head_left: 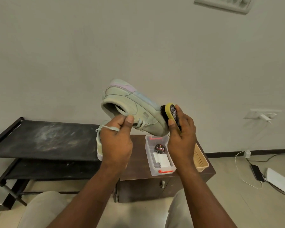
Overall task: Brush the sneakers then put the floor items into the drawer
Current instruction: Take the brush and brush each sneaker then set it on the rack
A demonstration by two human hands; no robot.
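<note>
My left hand [117,139] pinches the collar and a lace of a pale green suede sneaker with a lilac heel patch [135,104], raised on its side before a plain grey wall [138,46]. My right hand [182,135], at the shoe's 4 o'clock, wraps a yellow-backed oval shoe brush with dark bristles [170,112], bristles touching the toe end. My fingers hide much of the brush, and its label is too small to read. A second pale green sneaker [99,145], at 7 o'clock, shows only heel and white sole behind my left hand. I cannot tell whether it rests on the black two-tier shoe rack [48,139] or the dark brown wooden cabinet [138,162]. On the cabinet, a clear plastic box with a red latch [156,171] holds a round black polish tin [160,148] and a folded white cloth [161,159]. A tan perforated basket [200,160] beside it, half hidden by my forearm, reaches the cabinet's right edge. Tiled floor separates the cabinet from a dark phone on a cable [257,172] at 4 o'clock.
</note>
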